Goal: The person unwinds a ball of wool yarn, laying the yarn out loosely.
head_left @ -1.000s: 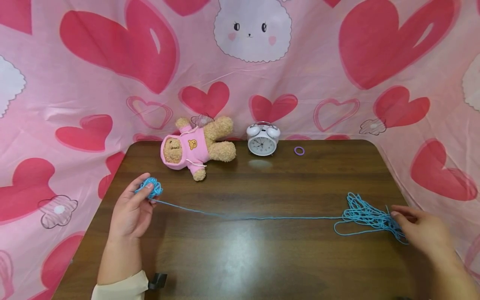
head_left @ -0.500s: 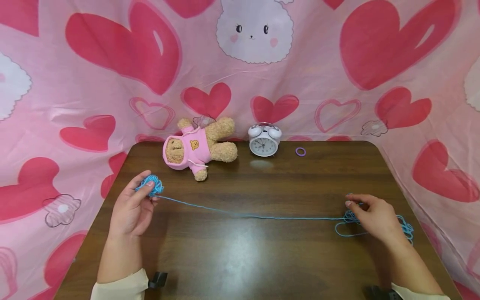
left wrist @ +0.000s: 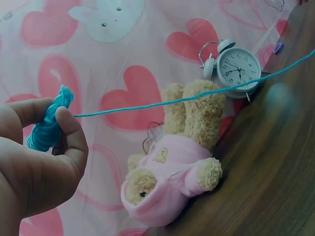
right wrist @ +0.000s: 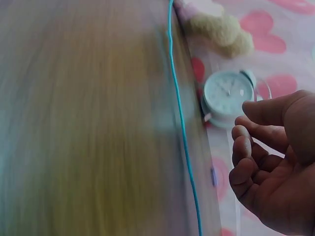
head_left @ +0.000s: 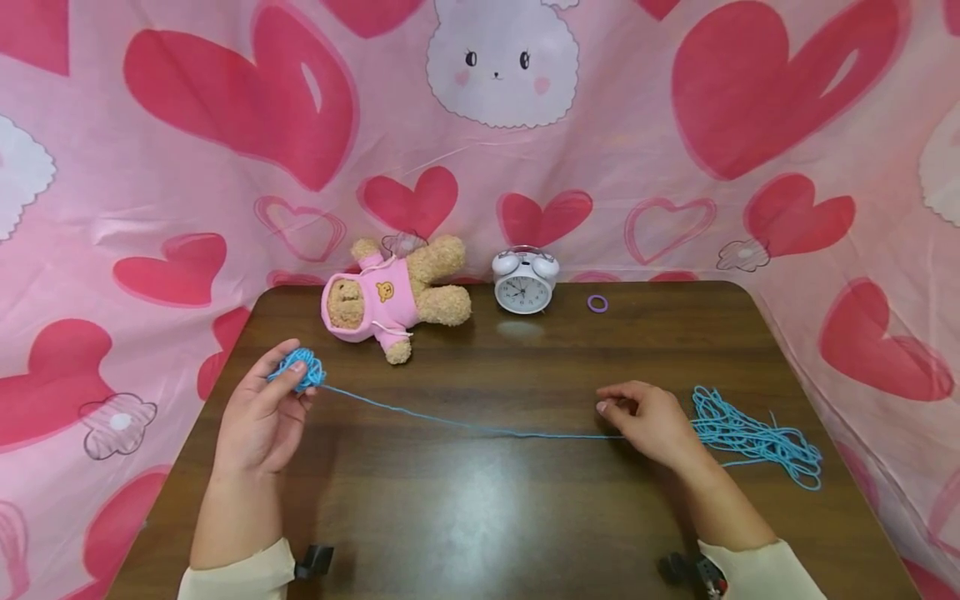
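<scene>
In the head view my left hand (head_left: pixel 258 425) is raised at the left and pinches a small wound ball of blue yarn (head_left: pixel 302 367) between thumb and fingers. From the ball (left wrist: pixel 47 125) a single strand (left wrist: pixel 147 105) runs off to the right, slack across the table. My right hand (head_left: pixel 654 423) is over the right half of the table, its fingers loosely bent and partly covering the strand in the head view. In the right wrist view this hand (right wrist: pixel 280 162) holds nothing, and the strand (right wrist: pixel 179 105) passes beside it. Behind it lies a loose heap of blue yarn (head_left: pixel 757 442).
Along the back of the brown wooden table (head_left: pixel 465 517) lie a teddy bear (head_left: pixel 393 292) in a pink hoodie and a purple ring (head_left: pixel 597 304). A white alarm clock (head_left: pixel 523 292) stands between them. Pink heart-printed cloth (head_left: pixel 615 167) hangs behind and at both sides.
My right hand has moved left from the yarn heap, uncovering it, and is now near the middle right. The left hand stays nearly still, with the ball in its fingers.
</scene>
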Motion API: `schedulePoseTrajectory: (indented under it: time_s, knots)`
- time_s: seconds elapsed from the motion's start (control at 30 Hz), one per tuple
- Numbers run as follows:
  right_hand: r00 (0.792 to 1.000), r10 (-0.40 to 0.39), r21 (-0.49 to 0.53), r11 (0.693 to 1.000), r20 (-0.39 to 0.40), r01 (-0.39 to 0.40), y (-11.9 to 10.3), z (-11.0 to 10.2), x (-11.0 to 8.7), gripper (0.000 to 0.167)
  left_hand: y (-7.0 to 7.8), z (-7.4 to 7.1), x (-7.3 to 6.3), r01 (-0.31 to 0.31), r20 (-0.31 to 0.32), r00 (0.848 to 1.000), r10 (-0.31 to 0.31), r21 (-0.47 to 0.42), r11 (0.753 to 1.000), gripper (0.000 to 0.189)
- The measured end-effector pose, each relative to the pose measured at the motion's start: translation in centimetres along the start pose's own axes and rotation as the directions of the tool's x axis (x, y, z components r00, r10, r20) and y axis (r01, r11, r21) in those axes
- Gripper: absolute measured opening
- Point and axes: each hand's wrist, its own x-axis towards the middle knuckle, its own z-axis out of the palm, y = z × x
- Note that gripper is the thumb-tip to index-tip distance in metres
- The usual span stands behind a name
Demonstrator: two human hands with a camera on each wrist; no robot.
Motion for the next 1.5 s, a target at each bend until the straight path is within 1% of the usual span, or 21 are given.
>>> schedulePoseTrajectory:
  time_s: [0.13, 0.43, 0.67, 0.9, 1.03, 1.27, 1.4, 1.5]
  knots:
    - [0.998, -0.054, 0.032, 0.998, 0.03, 0.053, -1.4, 1.7, 0.8, 0.022, -0.1, 0.2, 0.0, -0.008, 0.007, 1.0, 0.008, -0.012, 1.0, 0.03]
    - [0.986, -0.137, 0.101, 0.987, 0.092, 0.127, -3.9, 5.4, 2.4, 0.024, -0.2, 0.7, 0.1, -0.021, 0.016, 1.0, 0.022, -0.02, 1.0, 0.03]
    - [0.963, -0.222, 0.113, 0.972, 0.154, 0.206, -6.0, 7.8, 3.2, 0.028, -0.1, 0.9, 0.1, -0.033, 0.038, 0.999, 0.034, -0.03, 0.999, 0.031]
    - [0.926, -0.33, 0.098, 0.944, 0.182, 0.316, -8.0, 10.0, 3.9, 0.026, 0.1, 1.1, 0.0, -0.04, 0.04, 0.998, 0.042, -0.038, 0.998, 0.03]
    - [0.912, -0.355, 0.118, 0.934, 0.206, 0.337, -9.1, 10.7, 4.0, 0.021, 0.3, 1.2, 0.0, -0.046, 0.042, 0.998, 0.048, -0.035, 0.998, 0.03]
    - [0.906, -0.372, 0.096, 0.928, 0.202, 0.359, -10.4, 11.1, 4.2, 0.008, 0.5, 0.9, -0.1, -0.059, 0.041, 0.997, 0.06, -0.03, 0.998, 0.031]
    - [0.91, -0.366, 0.107, 0.93, 0.194, 0.351, -10.6, 11.0, 4.2, 0.005, 0.6, 0.6, -0.1, -0.054, 0.046, 0.997, 0.055, -0.03, 0.998, 0.03]
    - [0.919, -0.351, 0.115, 0.935, 0.18, 0.335, -10.7, 10.7, 4.1, 0.005, 0.6, 0.4, -0.1, -0.051, 0.042, 0.998, 0.052, -0.02, 0.998, 0.03]
